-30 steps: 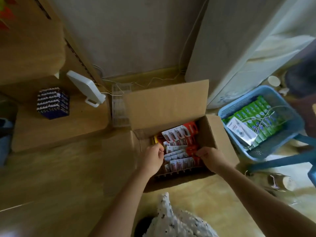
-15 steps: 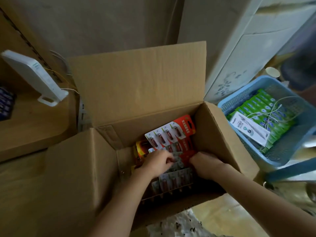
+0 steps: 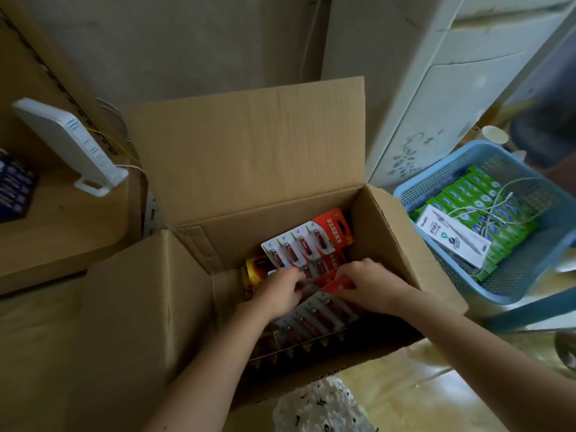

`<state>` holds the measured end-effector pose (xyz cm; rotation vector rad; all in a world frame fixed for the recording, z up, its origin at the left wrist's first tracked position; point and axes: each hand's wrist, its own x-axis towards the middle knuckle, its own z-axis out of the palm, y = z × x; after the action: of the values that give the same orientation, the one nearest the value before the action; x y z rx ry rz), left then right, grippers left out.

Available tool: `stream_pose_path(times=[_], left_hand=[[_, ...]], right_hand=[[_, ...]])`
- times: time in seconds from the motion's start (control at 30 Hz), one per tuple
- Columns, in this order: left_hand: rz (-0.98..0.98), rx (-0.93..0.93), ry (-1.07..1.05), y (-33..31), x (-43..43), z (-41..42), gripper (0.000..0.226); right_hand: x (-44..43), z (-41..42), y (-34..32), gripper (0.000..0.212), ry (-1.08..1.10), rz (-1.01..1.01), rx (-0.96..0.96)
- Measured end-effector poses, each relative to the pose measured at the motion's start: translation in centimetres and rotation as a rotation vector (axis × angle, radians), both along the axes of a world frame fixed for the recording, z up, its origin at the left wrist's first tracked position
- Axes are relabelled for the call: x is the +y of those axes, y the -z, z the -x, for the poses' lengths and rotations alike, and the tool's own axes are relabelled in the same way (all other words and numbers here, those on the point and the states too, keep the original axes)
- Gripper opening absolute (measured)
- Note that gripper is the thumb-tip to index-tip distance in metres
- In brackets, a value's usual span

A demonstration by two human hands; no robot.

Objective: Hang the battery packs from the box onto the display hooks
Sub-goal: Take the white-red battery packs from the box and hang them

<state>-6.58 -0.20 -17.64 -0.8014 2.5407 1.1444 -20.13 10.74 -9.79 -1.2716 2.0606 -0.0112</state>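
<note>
Inside the open cardboard box (image 3: 386, 232), red-and-white battery packs (image 3: 307, 243) of small cells lie stacked and slanted, and both the left hand (image 3: 280, 291) and right hand (image 3: 371, 283) curl their fingers around packs mid-stack.

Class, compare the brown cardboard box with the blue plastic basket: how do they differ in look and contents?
The brown cardboard box has solid walls and raised flaps; the blue plastic basket has mesh sides and no lid. The box holds red-carded battery packs; the basket holds green packets and a white cable. Both are open-topped.
</note>
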Motion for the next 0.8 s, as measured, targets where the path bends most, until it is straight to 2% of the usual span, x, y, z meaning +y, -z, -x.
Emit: stream_pose_path(times=[0.1,0.2,0.3,0.37,0.43,0.53,0.63,0.8], left_hand=[[-0.07,0.086,-0.164,-2.9,-1.2,-2.1,0.013],[-0.043,0.112,-0.315,-7.1,-2.4,-4.6,0.013],[-0.065,0.139,-0.432,-12.7,-3.8,-7.2,0.019],[-0.105,0.139,-0.486,-17.6,-4.3,-8.8,0.018],[-0.147,0.146,-0.551,-23.0,-4.6,-10.5,0.016],[-0.146,0.174,-0.629,-31.1,-5.1,-13.4,0.018],[-0.164,0.221,-0.725,-39.1,-5.6,-16.7,0.022],[-0.16,0.284,-0.865,-50.2,-6.9,-23.0,0.023]], right_hand=[[-0.2,0.2,-2.5,0.022,0.062,0.156,-0.057],[-1.2,0.0,-6.9,0.023,0.08,0.226,0.048],[-3.1,-0.7,-13.3,0.029,0.028,0.231,0.05],[-4.3,-1.3,-18.5,0.036,-0.068,0.19,0.124],[-5.1,-1.9,-23.5,0.033,-0.099,0.192,0.157],[-6.2,-3.2,-30.6,0.033,-0.026,0.257,0.035],[-7.7,-5.4,-38.1,0.035,-0.002,0.287,-0.009],[-11.6,-10.8,-48.8,0.011,0.048,0.428,-0.204]])
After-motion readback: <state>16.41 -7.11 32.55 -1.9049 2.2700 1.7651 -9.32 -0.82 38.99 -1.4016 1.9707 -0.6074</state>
